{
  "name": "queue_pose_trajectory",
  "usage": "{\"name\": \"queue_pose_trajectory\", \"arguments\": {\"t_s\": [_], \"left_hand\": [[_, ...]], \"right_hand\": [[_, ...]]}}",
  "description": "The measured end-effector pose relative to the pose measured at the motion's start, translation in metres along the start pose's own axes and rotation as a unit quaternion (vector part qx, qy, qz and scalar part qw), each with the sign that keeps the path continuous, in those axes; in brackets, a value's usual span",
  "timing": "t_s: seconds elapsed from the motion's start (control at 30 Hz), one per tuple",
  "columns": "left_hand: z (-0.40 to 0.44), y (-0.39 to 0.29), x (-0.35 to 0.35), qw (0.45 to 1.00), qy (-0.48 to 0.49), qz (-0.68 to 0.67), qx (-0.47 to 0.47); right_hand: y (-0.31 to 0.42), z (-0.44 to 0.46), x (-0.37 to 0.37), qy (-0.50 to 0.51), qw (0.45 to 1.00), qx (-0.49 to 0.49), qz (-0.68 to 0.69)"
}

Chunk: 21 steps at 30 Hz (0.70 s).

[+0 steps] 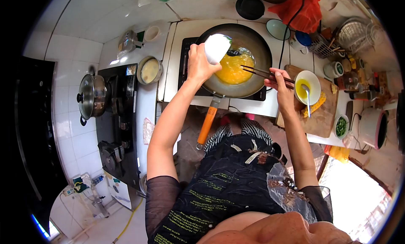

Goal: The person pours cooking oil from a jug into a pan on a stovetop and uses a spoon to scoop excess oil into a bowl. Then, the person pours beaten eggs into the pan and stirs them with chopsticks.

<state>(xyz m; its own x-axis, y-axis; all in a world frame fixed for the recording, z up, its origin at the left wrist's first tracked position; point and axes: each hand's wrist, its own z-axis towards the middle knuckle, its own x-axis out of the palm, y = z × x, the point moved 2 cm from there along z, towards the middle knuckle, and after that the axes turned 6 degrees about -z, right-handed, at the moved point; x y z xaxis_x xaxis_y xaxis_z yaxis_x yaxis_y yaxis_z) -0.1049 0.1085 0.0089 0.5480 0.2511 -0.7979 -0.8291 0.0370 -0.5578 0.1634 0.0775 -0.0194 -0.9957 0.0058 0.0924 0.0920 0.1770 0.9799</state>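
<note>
My left hand (200,63) is closed on a white bowl (217,49), tilted over the wok (257,37). Beaten egg (234,69) lies in a yellow pool in the wok, bubbling at its edge. In my right hand (279,84) is a pair of dark chopsticks (263,72), their tips over the egg. The wok's orange handle (207,124) points toward my body. Just right of my right hand, another white bowl (316,80) holds yellow liquid and a spoon (308,101). The inside of the tilted bowl is mostly hidden from me.
Under the wok is a black cooktop (185,54). A wooden cutting board (325,122) bears a corn cob (315,105); near it stand a small bowl of chopped greens (341,127) and a knife (349,109). Leftward are a lidded pot (92,96) and a metal bowl (150,70).
</note>
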Motion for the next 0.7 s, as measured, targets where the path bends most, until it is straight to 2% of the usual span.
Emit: {"name": "queue_pose_trajectory", "arguments": {"t_s": [0.07,0.27,0.4,0.47,0.57,0.7], "left_hand": [[0.004,-0.005,-0.006,1.000,-0.008,-0.007,0.005],[0.009,-0.013,-0.021,0.999,-0.038,-0.005,0.027],[0.008,-0.014,-0.030,0.998,-0.050,-0.015,0.042],[0.008,-0.012,-0.034,0.997,-0.059,-0.014,0.052],[0.011,-0.011,-0.040,0.997,-0.050,-0.034,0.048],[0.009,-0.011,-0.042,0.997,-0.054,-0.034,0.046]], "right_hand": [[0.001,-0.001,0.004,0.026,0.994,-0.072,-0.080],[0.011,-0.016,0.012,0.078,0.956,-0.165,-0.232],[0.014,-0.027,0.024,0.091,0.950,-0.183,-0.234],[0.015,-0.035,0.031,0.136,0.914,-0.244,-0.294],[0.015,-0.039,0.040,0.163,0.901,-0.240,-0.323],[0.014,-0.037,0.040,0.148,0.893,-0.290,-0.310]]}}
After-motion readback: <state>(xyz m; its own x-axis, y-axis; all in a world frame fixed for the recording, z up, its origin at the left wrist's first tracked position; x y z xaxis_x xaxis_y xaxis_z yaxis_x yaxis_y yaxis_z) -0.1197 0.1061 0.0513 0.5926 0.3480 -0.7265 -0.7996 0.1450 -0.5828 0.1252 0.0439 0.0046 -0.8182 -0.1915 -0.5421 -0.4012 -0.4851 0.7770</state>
